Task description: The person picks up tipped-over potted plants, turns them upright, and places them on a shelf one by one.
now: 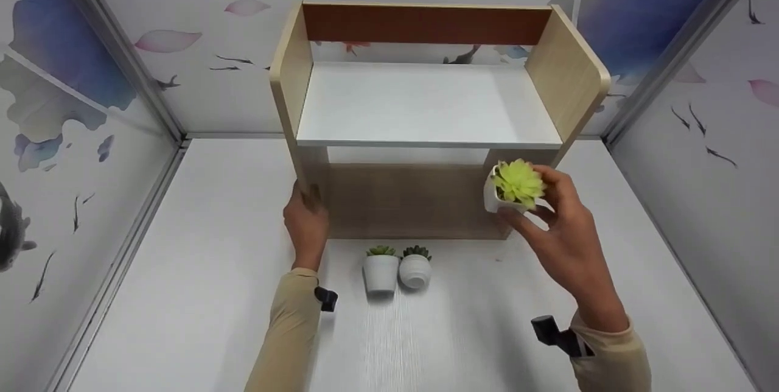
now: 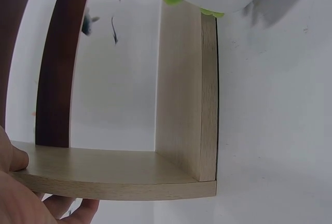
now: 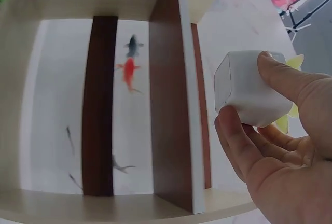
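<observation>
White pot (image 1: 498, 198) in right hand (image 1: 563, 240)

White tabletop (image 1: 182, 294) — fish-and-petal wall panels (image 1: 73, 94) around.

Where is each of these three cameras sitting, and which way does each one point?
Head: worn high, looking down at the shelf unit; both forearms show.
Left wrist: low, facing the shelf's side panel, gripped by the left hand.
Right wrist: faces the right hand holding the white potted succulent.
All three show the shelf.
</observation>
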Available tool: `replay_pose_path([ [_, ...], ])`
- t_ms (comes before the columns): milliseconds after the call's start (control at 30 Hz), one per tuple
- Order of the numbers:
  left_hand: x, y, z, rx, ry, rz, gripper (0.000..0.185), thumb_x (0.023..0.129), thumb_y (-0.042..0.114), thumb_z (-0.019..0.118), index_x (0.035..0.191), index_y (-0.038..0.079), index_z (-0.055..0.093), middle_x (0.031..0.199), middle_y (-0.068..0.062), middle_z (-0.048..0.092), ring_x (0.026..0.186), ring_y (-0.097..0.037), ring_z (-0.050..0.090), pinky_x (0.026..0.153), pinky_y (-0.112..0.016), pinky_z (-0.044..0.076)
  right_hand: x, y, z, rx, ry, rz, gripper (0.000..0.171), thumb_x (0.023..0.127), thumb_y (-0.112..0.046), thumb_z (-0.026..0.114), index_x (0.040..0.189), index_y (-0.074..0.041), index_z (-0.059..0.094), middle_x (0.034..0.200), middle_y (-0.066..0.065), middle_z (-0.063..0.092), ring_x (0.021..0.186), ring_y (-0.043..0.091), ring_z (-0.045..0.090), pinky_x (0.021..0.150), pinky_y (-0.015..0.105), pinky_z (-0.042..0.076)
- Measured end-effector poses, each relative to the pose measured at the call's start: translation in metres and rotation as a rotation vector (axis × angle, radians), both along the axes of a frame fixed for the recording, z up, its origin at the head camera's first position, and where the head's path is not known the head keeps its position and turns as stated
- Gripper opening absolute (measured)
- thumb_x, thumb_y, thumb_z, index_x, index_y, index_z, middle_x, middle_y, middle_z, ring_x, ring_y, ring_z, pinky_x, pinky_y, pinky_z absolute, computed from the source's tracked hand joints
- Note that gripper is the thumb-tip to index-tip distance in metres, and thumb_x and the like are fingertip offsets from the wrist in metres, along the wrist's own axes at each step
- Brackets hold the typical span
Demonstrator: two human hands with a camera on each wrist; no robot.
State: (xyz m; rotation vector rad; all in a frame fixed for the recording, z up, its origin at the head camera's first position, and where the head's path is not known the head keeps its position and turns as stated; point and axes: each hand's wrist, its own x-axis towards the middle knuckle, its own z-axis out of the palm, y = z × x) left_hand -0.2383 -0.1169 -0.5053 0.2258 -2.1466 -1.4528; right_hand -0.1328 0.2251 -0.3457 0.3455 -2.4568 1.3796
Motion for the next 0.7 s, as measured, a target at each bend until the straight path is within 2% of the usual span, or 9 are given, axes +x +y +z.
replay_pose_path([
  [200,-0.001,0.000,-0.002,-0.001,-0.002,0.007,0.038,0.109,0.016,0.049,0.142,-0.003,0.053,0.137,-0.023,0.063,0.128,-0.034,0.061,0.104,-0.049,0.050,-0.011,0.003,0.031,0.038,0.045,-0.033,0.068,0.091,-0.001,0.076,0.148,-0.002,0.041,0.148,0.008,0.052,0.129,0.017,0.053,0.099,0.009,0.045],
  [500,-0.002,0.000,0.000,-0.016,0.009,0.011,0.038,0.109,0.016,0.049,0.143,-0.001,0.053,0.139,-0.021,0.062,0.129,-0.032,0.061,0.106,-0.048,0.049,-0.020,0.001,0.076,0.035,0.100,-0.048,0.068,0.091,0.004,0.074,0.150,-0.002,0.039,0.150,0.007,0.050,0.136,0.023,0.051,0.105,0.020,0.047],
  [700,-0.001,0.000,0.001,0.008,0.002,0.006,0.040,0.109,0.016,0.049,0.145,-0.001,0.051,0.140,-0.021,0.061,0.130,-0.032,0.060,0.107,-0.048,0.049,-0.023,-0.002,0.097,0.035,0.146,-0.063,0.069,0.091,0.001,0.075,0.150,-0.005,0.041,0.149,0.006,0.053,0.137,0.022,0.052,0.106,0.024,0.048],
])
